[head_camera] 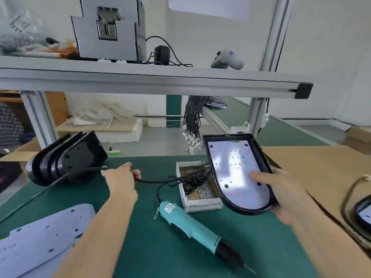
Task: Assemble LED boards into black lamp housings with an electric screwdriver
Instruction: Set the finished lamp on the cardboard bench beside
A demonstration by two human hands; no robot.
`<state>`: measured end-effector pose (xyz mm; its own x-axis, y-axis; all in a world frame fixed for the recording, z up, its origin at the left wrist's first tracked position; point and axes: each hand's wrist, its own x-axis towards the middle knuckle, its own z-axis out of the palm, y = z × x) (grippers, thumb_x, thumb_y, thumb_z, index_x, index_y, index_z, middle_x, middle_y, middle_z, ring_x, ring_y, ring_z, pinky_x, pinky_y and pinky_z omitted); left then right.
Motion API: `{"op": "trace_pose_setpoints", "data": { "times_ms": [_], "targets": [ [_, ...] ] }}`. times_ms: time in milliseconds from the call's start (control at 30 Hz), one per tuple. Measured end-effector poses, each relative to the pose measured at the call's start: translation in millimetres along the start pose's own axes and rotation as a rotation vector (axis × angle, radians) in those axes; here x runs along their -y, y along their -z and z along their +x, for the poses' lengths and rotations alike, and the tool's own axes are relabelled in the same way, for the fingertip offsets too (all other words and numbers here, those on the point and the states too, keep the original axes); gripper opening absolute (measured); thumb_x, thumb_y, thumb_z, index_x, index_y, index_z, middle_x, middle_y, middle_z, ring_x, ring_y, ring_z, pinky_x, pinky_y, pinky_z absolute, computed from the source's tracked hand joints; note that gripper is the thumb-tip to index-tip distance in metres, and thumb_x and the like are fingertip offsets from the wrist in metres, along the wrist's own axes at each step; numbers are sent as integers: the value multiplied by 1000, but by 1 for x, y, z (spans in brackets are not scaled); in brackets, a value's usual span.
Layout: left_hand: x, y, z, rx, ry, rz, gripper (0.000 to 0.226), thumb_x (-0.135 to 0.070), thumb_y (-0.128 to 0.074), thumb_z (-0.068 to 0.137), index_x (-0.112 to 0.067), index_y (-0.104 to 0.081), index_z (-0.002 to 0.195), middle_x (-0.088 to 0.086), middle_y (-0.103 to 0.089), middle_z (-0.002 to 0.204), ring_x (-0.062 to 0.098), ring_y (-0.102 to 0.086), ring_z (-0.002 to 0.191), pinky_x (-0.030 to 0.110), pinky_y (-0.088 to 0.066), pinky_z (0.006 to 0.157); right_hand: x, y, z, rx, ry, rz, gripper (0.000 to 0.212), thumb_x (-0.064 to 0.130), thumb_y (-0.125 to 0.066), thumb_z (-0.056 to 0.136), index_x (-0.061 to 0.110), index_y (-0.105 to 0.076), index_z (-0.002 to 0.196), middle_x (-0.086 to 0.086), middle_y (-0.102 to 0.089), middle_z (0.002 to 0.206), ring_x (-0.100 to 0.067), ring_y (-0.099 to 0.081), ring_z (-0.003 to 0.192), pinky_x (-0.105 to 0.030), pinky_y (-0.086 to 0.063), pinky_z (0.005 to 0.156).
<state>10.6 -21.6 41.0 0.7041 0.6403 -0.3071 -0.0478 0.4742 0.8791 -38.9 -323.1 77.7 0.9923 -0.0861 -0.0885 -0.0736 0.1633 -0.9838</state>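
One housing (239,173) (board fitted) gripped in right hand (281,195); left hand (120,177) pinches cable (156,180).

1 electric screwdriver (192,227), 1 screw box (198,204), 2 hands, 1 fitted housing (267,167), 1 stack of empty housings (66,159).
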Motion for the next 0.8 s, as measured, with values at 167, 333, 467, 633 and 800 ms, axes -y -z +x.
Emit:
{"op": "trace_pose_setpoints", "data": {
  "times_ms": [167, 333, 467, 633, 800],
  "targets": [
    [4, -28, -57, 281, -527, 648, 68, 2, -35, 97, -9, 2, 153, 2, -59, 90, 25, -53, 67, 36, -43, 57, -9, -17, 15, -101, 91, -150, 21, -8, -58, 83, 10, -68, 84, 2, -73, 75, -21, -66, 69, -30, -51, 67],
    [12, -46, -110, 387, -884, 1074, 71, -11, -35, 101, -29, 12, 152, 7, -55, 89, 32, -55, 72, 39, -44, 68, -5, -30, 18, -146, 87, -141, 19, -8, -55, 82, 9, -63, 80, -8, -71, 88, -26, -61, 81, -34, -46, 75],
    [28, -61, -137, 330, -1071, 1550, 97, -5, -49, 91, -31, 25, 147, 0, -42, 106, 18, -39, 53, 28, -33, 53, 0, -28, 16, -177, 50, -16, 17, 8, -58, 89, 13, -54, 73, -5, -58, 79, -22, -49, 77, -31, -36, 71],
    [47, -79, -156, 448, -1163, 1673, 79, -8, -49, 89, -35, -6, 149, 6, -31, 121, 14, -26, 46, 28, -27, 47, 3, 2, 12, -197, 83, 14, 27, 46, -68, 86, 21, -66, 95, 14, -67, 84, -8, -61, 85, -27, -49, 82],
    [79, -106, -182, 598, -1253, 1589, 47, -24, -38, 100, -41, -23, 141, 0, -14, 93, 17, -30, 52, 29, -31, 52, 6, 51, 4, -280, 184, 45, 9, 23, -72, 86, 23, -65, 93, 22, -71, 71, 12, -61, 59, -5, -43, 49]
  ]
}}
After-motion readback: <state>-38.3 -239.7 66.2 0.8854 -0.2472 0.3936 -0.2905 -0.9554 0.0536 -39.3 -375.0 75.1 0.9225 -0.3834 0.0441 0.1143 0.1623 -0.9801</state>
